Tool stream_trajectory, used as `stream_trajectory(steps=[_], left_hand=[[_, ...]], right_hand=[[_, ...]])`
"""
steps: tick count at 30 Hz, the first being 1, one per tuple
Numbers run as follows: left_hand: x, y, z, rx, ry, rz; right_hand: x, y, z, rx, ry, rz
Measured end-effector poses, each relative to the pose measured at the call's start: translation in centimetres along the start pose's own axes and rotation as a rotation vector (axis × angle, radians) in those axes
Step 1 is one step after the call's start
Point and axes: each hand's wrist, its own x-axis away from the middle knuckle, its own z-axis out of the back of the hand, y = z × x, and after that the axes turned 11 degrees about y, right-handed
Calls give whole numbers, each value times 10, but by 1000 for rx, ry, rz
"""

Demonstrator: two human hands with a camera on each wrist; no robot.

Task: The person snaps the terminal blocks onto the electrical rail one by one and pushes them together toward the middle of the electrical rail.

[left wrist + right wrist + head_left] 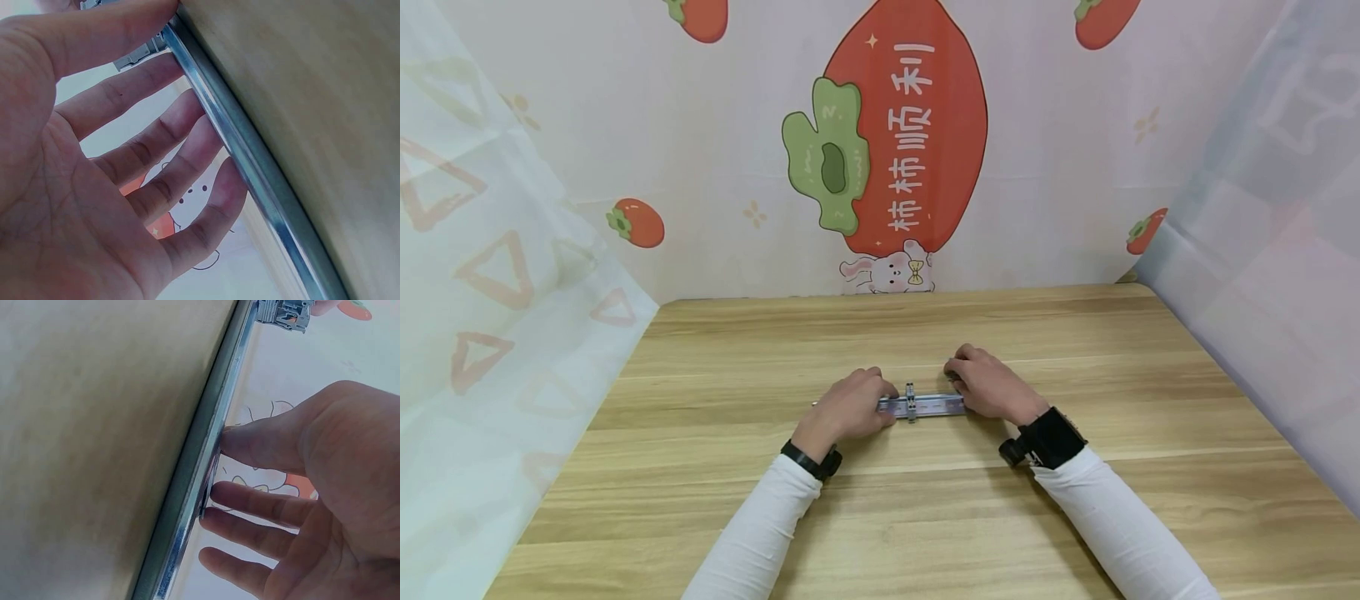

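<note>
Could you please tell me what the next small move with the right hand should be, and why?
I'd probably bring the small grey piece, which the right hand seems to pinch, over the metal rail to the right of the grey block: the left hand holds the rail, the block sits across it, and a bare stretch shows between block and right hand.

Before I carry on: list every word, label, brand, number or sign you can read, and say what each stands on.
"柿柿顺利": white characters turned sideways, reading bottom to top, on the large red persimmon printed on the back sheet.
Metal rail and the grey block on it: any markings are too small to read.
Dark wrist device: no readable text.
No other readable words, brands or numbers.
</note>
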Motion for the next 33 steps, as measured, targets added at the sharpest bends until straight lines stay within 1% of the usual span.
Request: stream_trajectory(steps=[6, 12, 15, 26, 33], left_hand=[[0, 0, 0, -10, 2, -10], [0, -1, 0, -8, 3, 0], [0, -1, 0, -6, 6, 0], [0, -1, 1, -4, 8, -1], [-1, 0, 0, -1, 4, -4]], right_hand=[[1, 0, 0, 14, 17, -12], [0, 1, -2, 19, 63, -3], [0, 1, -2, 16, 67, -11], [-1, 0, -1, -3, 21, -55], [0, 0, -1, 5, 5, -54]])
